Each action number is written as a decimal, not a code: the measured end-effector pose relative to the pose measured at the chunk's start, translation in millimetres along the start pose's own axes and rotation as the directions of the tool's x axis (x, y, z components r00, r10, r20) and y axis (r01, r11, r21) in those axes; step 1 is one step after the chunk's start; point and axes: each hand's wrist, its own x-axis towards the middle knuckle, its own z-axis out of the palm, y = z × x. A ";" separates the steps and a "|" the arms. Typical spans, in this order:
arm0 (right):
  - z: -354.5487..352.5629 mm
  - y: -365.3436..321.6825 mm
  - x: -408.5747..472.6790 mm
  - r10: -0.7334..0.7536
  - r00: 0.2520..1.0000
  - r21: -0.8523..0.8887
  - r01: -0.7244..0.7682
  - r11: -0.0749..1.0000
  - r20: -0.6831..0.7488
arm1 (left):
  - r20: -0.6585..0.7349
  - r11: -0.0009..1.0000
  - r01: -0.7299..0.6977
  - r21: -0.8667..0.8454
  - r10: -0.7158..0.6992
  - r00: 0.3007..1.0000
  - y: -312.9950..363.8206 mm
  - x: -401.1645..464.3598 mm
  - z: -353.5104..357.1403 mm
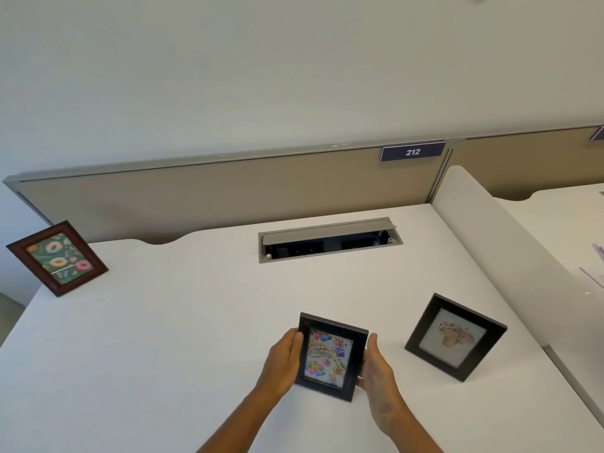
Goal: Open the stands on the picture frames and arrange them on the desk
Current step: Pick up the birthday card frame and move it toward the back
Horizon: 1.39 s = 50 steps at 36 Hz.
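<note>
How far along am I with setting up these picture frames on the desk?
Two look done: the brown doughnut frame stands at the desk's far left corner, and the black frame with the pale drawing stands on the right. The birthday frame is in hand, left hand and right hand gripping its sides. What's left: letting go once it stands alone.

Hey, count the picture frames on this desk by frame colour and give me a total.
Black frames: 2, the birthday frame held in both hands and the flower frame standing to its right.
Brown frames: 1, the donut frame at far left.
Total: 3
</note>
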 end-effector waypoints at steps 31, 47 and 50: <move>193.6 -60.8 78.0 0.025 0.978 -0.243 0.026 0.970 0.207 | -0.297 0.985 0.035 -0.167 -0.084 0.951 -38.2 46.2 -163.6; 276.9 -128.9 198.2 0.024 0.984 -0.214 0.015 0.977 0.178 | -0.366 0.994 -0.002 -0.109 -0.038 0.930 -23.1 189.1 -237.9; 288.2 -141.4 223.0 -0.004 0.980 -0.193 0.043 0.980 0.198 | -0.380 0.996 -0.012 -0.084 -0.021 0.925 -18.8 217.8 -248.8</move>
